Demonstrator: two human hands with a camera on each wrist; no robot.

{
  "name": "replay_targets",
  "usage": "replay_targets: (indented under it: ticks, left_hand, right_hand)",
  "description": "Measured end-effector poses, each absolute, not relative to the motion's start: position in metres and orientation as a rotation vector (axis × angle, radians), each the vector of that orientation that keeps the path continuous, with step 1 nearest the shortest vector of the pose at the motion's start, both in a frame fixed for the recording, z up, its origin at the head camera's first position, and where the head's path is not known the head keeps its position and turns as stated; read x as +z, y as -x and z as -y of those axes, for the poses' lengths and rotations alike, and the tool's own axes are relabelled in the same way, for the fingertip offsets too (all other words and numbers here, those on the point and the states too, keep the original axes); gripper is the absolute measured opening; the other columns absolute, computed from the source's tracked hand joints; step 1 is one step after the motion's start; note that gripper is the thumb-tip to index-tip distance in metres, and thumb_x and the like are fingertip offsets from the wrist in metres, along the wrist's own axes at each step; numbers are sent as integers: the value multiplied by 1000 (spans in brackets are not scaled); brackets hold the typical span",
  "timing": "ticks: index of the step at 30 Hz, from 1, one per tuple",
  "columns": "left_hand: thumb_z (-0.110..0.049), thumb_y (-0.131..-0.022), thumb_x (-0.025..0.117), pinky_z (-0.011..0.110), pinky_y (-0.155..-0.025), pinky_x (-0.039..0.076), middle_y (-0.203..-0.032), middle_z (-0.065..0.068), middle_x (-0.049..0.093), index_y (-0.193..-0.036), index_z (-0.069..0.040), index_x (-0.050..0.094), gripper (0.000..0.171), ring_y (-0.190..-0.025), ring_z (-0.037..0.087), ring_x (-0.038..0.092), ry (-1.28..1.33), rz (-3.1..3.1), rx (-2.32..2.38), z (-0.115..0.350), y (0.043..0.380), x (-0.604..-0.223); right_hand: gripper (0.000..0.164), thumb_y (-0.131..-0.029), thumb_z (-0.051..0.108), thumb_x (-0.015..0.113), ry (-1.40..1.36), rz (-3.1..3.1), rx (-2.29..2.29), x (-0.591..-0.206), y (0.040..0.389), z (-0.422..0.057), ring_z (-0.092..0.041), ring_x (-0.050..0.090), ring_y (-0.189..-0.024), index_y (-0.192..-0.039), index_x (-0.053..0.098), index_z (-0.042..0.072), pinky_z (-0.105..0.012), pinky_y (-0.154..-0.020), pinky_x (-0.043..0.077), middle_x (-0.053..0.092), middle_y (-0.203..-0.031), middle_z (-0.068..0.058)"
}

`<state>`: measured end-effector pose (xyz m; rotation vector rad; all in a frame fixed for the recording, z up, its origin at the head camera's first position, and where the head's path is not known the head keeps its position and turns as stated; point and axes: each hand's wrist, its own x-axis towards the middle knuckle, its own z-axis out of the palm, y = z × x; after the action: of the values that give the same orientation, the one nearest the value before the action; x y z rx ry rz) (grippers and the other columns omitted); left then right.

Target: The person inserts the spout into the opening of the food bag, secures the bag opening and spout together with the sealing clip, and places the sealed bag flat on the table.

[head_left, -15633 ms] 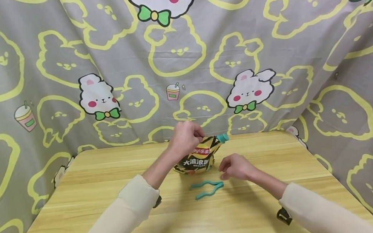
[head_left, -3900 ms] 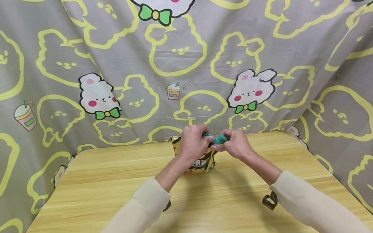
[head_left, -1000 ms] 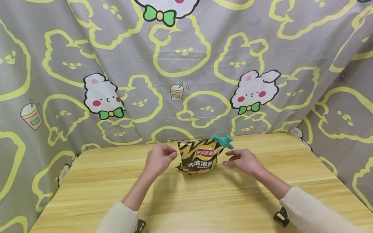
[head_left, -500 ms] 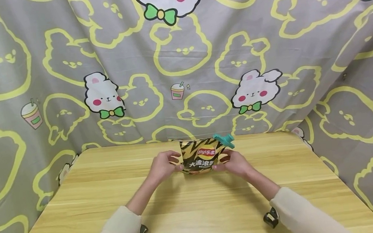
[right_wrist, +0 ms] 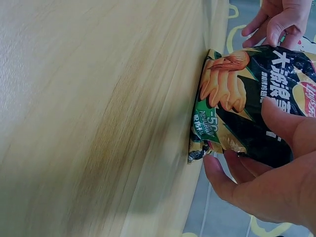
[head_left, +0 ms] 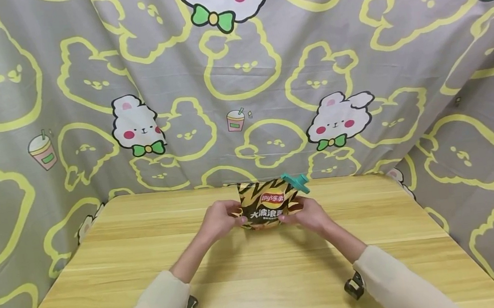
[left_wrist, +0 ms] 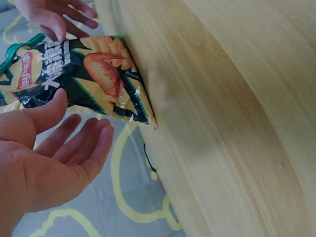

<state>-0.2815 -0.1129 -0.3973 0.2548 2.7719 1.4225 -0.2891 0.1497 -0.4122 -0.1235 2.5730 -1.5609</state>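
A black-and-gold Lay's chip bag (head_left: 261, 207) stands upright near the table's far edge, its front facing me. A teal clip with a round spout (head_left: 297, 183) sits across its upper right corner. My left hand (head_left: 221, 220) holds the bag's left side, thumb (left_wrist: 58, 101) on the front. My right hand (head_left: 309, 213) grips the right side, thumb (right_wrist: 279, 116) over the printed front and fingers behind the edge. In the right wrist view the bag's lower end is close to the tabletop. Its back is hidden.
The wooden table (head_left: 260, 283) spreads toward me on both sides of the bag. Right behind its far edge hangs a grey curtain (head_left: 176, 81) with yellow cartoon outlines. A dark wrist device (head_left: 354, 286) hangs under the right cuff, another (head_left: 190, 305) under the left.
The teal clip lay open on the table at first; it now spans the bag's corner. Both hands left the top, then came in to the bag's sides. Lately the bag has shifted slightly up.
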Motion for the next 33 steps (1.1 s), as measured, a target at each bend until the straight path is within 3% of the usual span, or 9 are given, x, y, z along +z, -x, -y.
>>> replay_targets:
  ticks: [10,14,17,21,28,33]
  left_hand:
    - [-12,-92,74,44,-90,58,-110,15,76,-121,-2,72,31,-106,31,72,-250,-2822,1394,110,283,-400]
    - [-11,-93,72,38,-78,60,-102,12,78,-117,-4,75,25,-96,26,74,-286,-2836,1391,108,284,-401]
    - [-12,-94,72,34,-72,58,-96,10,79,-116,-7,76,23,-90,23,75,-304,-2869,1360,107,284,-401]
    - [-14,-94,72,35,-72,58,-95,8,79,-115,-9,77,22,-88,22,76,-308,-2897,1338,107,284,-400]
    - [-16,-93,73,39,-75,61,-101,15,78,-115,-4,75,25,-86,25,76,-294,-2923,1328,106,283,-395]
    - [-17,-94,72,35,-68,60,-99,16,78,-118,-2,74,28,-78,23,75,-272,-2921,1330,105,284,-394]
  right_hand:
    - [61,-87,25,79,116,-2663,-1516,-411,291,-144,-39,64,-119,-135,57,-6,-47,-100,53,67,-128,-23]
    - [61,-89,25,78,81,-2653,-1544,-411,291,-143,-40,65,-118,-136,56,-6,-48,-99,54,67,-128,-23]
    - [60,-90,26,78,54,-2639,-1571,-411,290,-142,-39,66,-117,-137,56,-5,-48,-97,55,68,-128,-23]
    - [59,-90,29,77,35,-2646,-1580,-410,290,-142,-37,68,-112,-136,58,-3,-47,-93,56,69,-126,-22]
    - [58,-92,34,75,33,-2645,-1575,-407,290,-141,-37,70,-107,-134,60,-3,-47,-90,58,69,-124,-24]
    - [54,-93,34,74,27,-2651,-1561,-403,290,-141,-37,69,-106,-130,62,-3,-44,-88,58,69,-123,-24]
